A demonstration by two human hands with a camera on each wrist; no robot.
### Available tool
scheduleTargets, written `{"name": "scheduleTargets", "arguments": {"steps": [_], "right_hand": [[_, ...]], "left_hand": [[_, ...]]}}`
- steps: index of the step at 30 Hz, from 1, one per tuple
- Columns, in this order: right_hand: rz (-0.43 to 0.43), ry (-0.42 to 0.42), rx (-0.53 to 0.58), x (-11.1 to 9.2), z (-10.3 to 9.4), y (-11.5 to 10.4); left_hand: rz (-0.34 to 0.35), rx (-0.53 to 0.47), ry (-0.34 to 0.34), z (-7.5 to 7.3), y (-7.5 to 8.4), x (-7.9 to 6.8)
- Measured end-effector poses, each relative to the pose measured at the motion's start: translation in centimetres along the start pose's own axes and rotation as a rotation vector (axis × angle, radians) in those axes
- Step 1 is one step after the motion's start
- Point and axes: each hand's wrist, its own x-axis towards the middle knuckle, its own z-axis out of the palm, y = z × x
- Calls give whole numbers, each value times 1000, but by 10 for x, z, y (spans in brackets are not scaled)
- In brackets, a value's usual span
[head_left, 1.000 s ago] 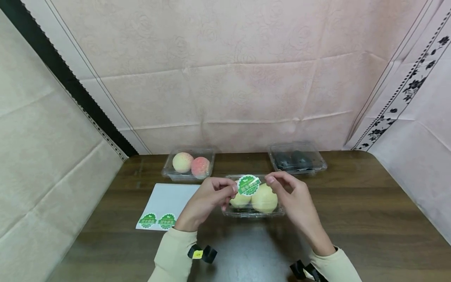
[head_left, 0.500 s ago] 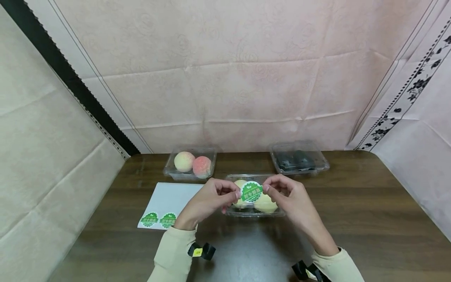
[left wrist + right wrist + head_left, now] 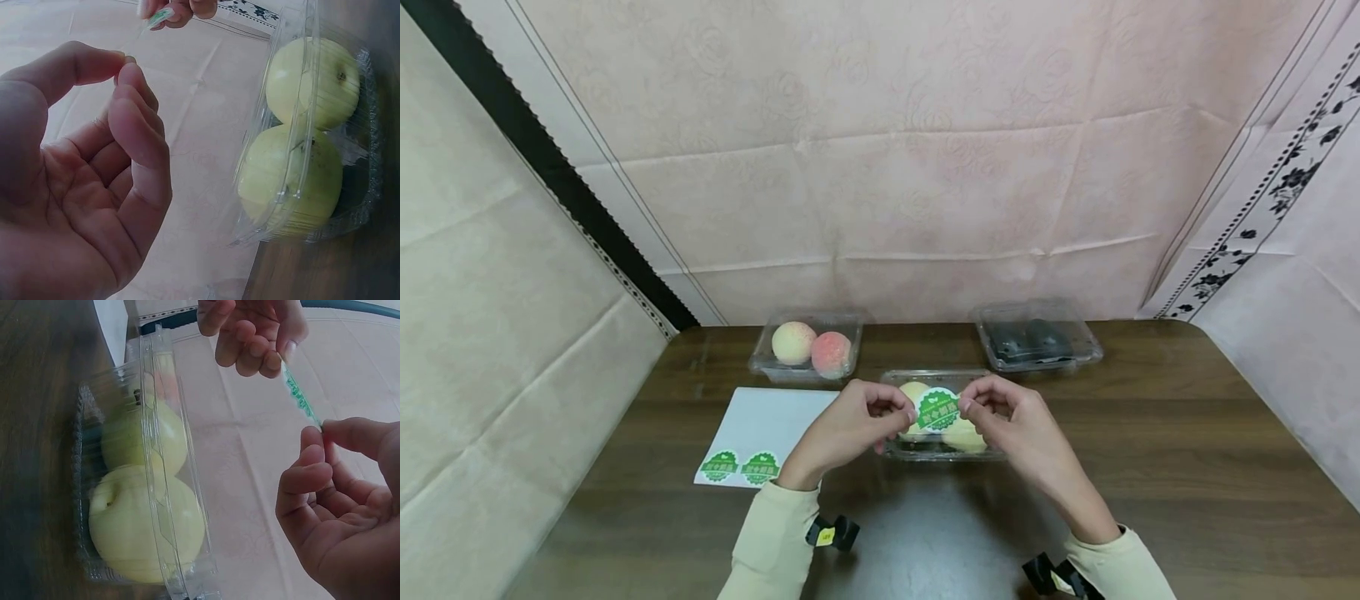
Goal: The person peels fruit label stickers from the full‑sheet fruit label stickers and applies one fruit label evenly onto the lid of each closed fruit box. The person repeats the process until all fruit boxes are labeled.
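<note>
My left hand (image 3: 853, 425) pinches the left edge of a round green and white sticker (image 3: 937, 409) between thumb and forefinger. The sticker's right edge is pinched by my right hand (image 3: 1018, 421), so it is held between both hands. Seen from the right wrist view, the sticker (image 3: 299, 397) stands nearly edge-on between the two sets of fingertips. Behind and below it, a lidded clear plastic box (image 3: 902, 450) rests on the table. Inside are two pale yellow-green, apple-like fruits (image 3: 290, 181), partly hidden by hands and sticker in the head view. The sticker and box are apart.
A white backing sheet (image 3: 760, 425) with two green stickers (image 3: 720, 466) lies to the left, partly under the left forearm. At the back left is a clear box (image 3: 763, 367) with two peach-like fruits; another clear box (image 3: 1078, 354) at the back right holds dark fruits.
The right fingertips have come down and left onto the sticker's right edge. The sticker has shifted slightly right and down. Over the last half second the hands have barely moved.
</note>
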Motion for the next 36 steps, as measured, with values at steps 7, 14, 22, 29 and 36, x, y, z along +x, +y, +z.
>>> {"name": "scheduleTargets", "arguments": {"steps": [7, 14, 22, 29, 36], "right_hand": [[83, 69, 120, 3, 2, 3], [174, 135, 251, 7, 5, 10], [188, 151, 289, 13, 10, 20], [131, 211, 5, 17, 17, 21], [13, 254, -302, 20, 23, 25]], "left_hand": [[-56, -94, 114, 10, 1, 4], [-160, -334, 272, 30, -2, 12], [-184, -494, 318, 41, -5, 16], [-171, -468, 349, 40, -7, 15], [-149, -324, 413, 44, -10, 17]]}}
